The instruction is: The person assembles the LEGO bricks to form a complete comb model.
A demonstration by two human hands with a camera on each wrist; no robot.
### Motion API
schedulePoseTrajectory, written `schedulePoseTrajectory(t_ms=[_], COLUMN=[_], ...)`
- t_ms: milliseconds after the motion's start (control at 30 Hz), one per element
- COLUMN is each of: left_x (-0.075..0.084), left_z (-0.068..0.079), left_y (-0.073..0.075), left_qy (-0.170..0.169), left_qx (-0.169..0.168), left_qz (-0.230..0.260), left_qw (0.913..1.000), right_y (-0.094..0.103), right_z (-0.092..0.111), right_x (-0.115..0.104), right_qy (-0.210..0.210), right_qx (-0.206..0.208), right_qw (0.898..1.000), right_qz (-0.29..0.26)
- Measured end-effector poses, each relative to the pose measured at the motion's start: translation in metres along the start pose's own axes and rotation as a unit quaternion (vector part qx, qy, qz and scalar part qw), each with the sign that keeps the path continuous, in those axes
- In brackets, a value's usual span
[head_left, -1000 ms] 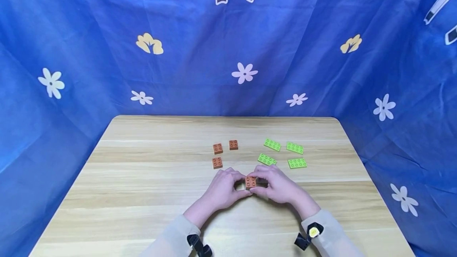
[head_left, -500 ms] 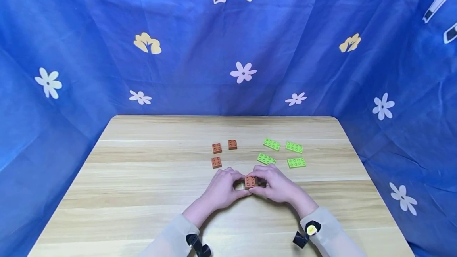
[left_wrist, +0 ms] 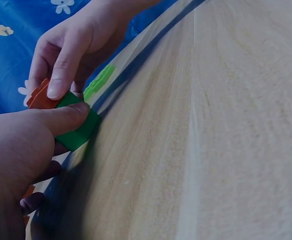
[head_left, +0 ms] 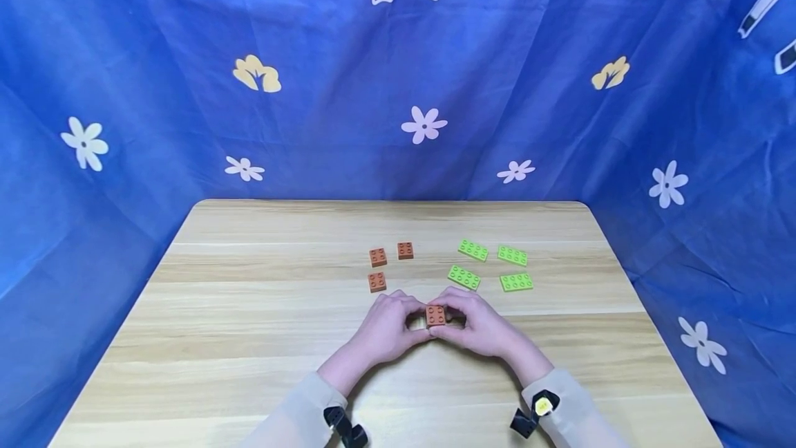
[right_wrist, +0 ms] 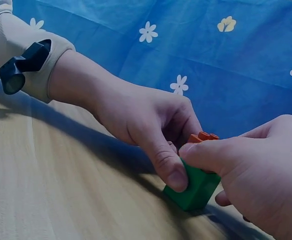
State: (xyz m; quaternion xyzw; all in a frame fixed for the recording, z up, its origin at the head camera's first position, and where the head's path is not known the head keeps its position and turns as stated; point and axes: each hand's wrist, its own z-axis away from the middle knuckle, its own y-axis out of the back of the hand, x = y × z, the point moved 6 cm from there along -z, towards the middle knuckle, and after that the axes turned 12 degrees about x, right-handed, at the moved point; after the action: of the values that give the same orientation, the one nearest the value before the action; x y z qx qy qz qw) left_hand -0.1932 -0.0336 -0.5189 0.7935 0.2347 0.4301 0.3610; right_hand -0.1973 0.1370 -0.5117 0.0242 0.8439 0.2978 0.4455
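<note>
My left hand [head_left: 388,329] and right hand [head_left: 475,323] meet at a small stack of toy building bricks at the front middle of the table. On top is an orange-brown two-by-two brick [head_left: 435,316], studs up, pinched between my right thumb and fingers. Below it shows a taller green block [left_wrist: 78,135], hidden from the head view. My left thumb presses the green block's side in both wrist views, its fingers behind. The orange-brown brick sits right against the green block's top, and the stack stands close over the table.
Three loose orange-brown bricks [head_left: 376,282] lie beyond my left hand on the wooden table [head_left: 249,337]. Several light-green two-by-four bricks [head_left: 517,283] lie beyond my right hand. A blue patterned curtain [head_left: 336,88] surrounds the table's back and sides.
My right thumb has edged slightly left along the orange-brown brick's near side. Both hands keep their hold; the loose bricks lie as before, and the head view has shifted a little.
</note>
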Motion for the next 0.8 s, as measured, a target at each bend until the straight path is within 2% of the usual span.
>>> schedulePoseTrajectory(t_ms=[367, 667, 800], left_x=[0.0013, 0.0012, 0.0016], left_z=[0.0002, -0.0008, -0.0003], left_y=[0.0, 0.0007, 0.0014], left_qy=[-0.002, -0.001, -0.002], left_qx=[0.0, 0.002, 0.004], left_qz=[-0.001, 0.005, 0.006], left_qw=[1.0, 1.0, 1.0], right_y=[-0.0028, 0.0, -0.0006], right_z=[-0.0001, -0.0057, -0.0062], right_x=[0.0002, -0.0043, -0.0044], right_qy=[0.007, 0.038, 0.036], right_qx=[0.024, 0.026, 0.023], right_qw=[1.0, 0.999, 0.998], right_qz=[-0.018, 0.026, 0.038])
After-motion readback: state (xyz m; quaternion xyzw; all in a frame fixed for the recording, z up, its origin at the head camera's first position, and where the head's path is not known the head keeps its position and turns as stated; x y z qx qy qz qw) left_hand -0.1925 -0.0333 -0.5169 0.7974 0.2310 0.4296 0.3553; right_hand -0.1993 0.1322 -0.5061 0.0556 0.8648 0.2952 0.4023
